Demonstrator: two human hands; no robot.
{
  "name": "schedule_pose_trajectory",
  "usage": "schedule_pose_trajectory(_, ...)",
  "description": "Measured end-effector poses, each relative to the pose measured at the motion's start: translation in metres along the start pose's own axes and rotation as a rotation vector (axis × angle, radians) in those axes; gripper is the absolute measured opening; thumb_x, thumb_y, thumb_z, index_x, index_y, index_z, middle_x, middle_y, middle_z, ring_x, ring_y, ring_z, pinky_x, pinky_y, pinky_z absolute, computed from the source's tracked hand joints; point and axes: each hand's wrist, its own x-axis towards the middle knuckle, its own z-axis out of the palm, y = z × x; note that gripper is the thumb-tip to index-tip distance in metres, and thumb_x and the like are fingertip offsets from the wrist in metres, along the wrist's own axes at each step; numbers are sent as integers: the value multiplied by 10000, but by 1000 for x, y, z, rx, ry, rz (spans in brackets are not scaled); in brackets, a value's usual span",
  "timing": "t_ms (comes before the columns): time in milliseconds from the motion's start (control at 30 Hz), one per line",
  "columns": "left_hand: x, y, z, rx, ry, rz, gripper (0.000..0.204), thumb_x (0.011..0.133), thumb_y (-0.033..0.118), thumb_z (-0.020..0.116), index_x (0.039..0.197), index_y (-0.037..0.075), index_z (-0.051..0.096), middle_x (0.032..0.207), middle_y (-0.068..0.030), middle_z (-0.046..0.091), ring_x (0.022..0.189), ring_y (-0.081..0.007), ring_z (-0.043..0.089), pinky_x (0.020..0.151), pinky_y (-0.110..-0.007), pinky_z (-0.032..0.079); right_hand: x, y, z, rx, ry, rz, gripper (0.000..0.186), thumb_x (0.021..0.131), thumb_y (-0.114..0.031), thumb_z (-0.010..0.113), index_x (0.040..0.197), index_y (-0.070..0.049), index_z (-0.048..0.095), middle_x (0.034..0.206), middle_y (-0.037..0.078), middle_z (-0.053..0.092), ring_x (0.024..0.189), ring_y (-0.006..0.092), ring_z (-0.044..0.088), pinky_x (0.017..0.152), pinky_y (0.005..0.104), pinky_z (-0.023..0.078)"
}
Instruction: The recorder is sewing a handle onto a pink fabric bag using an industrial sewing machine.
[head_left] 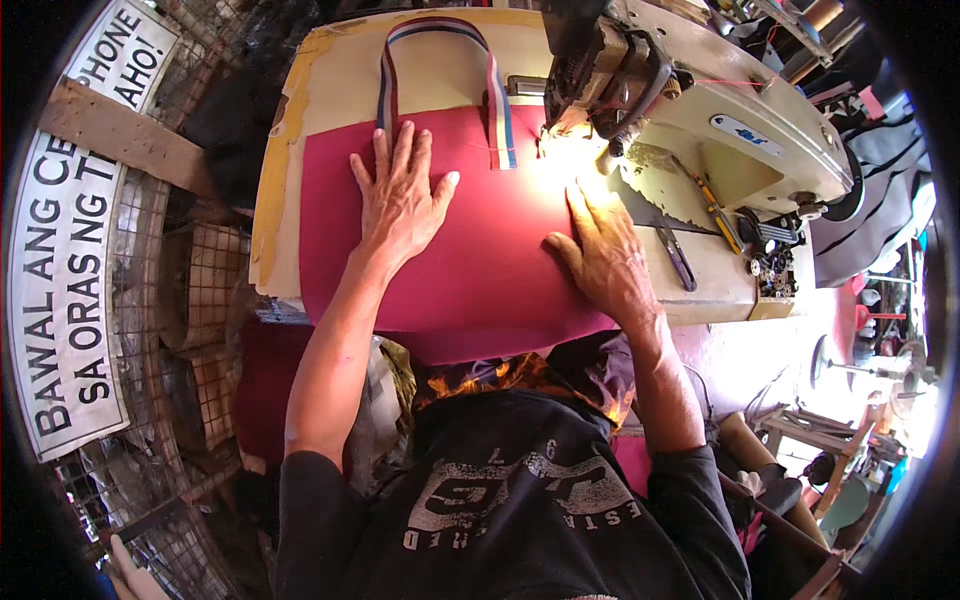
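A dark pink-red piece of cloth point(490, 270) lies over the sewing table, its near edge hanging down toward my lap. A striped webbing strap point(498, 115) loops up beyond its far edge, both ends resting on the cloth. My left hand point(402, 195) is flat on it with fingers spread, the fingertips near the strap's left end. On the right part of the cloth, my right hand point(607, 245) lies with fingers stretched toward the head of the sewing machine point(700, 120). Bright lamp light washes out the needle area, so the stitching point cannot be made out.
Right of my right hand lie thread snips point(677, 262) and a yellow-and-black cutter point(718, 208). Several small metal parts fill a tray point(775, 275) at the table's right edge. Wire mesh point(145, 270) and white signs point(70, 300) stand on the left.
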Motion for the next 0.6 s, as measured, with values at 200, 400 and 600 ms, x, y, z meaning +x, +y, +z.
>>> schedule_pose_trajectory(200,9,-22,-12,-435,136,86,696,977,305,612,1558,63,314,1651,-183,204,1533,-330,183,1251,-480,156,-6,7,0,-5,-24,64,618,933,-400,647,1351,43,541,1451,224,488,1368,360,439,1169,484,302)
schedule_pose_trajectory(400,-17,-88,-28,-165,53,80,652,995,362,577,1534,60,367,1626,-160,285,1522,-364,198,1241,-538,142,-4,6,1,-25,-5,69,602,939,-396,637,1343,41,549,1445,221,500,1374,356,437,1162,481,311)
schedule_pose_trajectory(600,-17,-98,-19,-32,41,84,626,1032,451,484,1533,90,384,1625,-120,304,1517,-354,217,1241,-535,144,-2,9,1,-7,-9,57,598,939,-393,638,1342,38,545,1435,219,509,1357,356,451,1157,482,314)
